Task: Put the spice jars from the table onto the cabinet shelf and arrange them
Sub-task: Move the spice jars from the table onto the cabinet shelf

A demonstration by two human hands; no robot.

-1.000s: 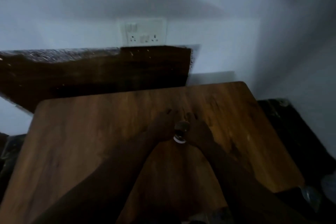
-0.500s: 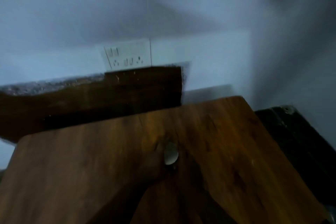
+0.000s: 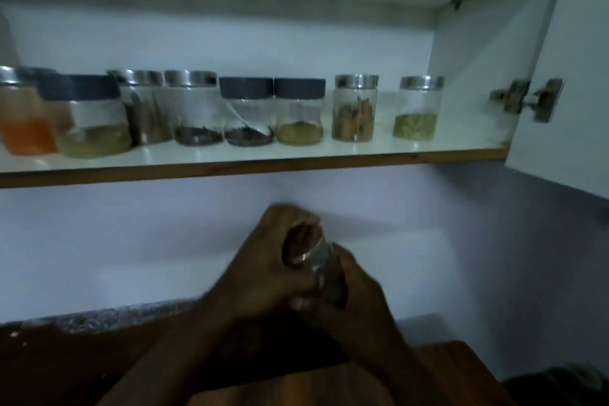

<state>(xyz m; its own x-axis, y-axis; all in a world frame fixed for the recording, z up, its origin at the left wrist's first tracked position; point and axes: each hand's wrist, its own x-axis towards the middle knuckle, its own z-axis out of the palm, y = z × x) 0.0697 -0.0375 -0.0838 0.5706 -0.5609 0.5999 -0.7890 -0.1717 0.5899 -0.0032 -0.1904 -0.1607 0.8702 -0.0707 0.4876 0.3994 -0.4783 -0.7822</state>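
Observation:
Both my hands hold one small glass spice jar (image 3: 313, 257) with a metal lid, tilted, in the air below the shelf. My left hand (image 3: 263, 267) wraps its left side; my right hand (image 3: 356, 300) grips it from the right and below. Above, the white cabinet shelf (image 3: 362, 155) carries a row of several spice jars: an orange-filled one (image 3: 26, 128) at far left, dark-lidded jars (image 3: 247, 112), a cinnamon-stick jar (image 3: 354, 109) and a green-spice jar (image 3: 417, 109) at the right end. A gap separates the last two.
The open cabinet door (image 3: 566, 76) with its hinge (image 3: 527, 99) hangs at the right. The wooden table (image 3: 445, 376) lies at the bottom, with a dark counter slab (image 3: 66, 356) behind it on the left. Bare shelf remains right of the green-spice jar.
The view has swung up from the table to the cabinet shelf. Both hands have lifted the jar off the table and raised it towards the shelf.

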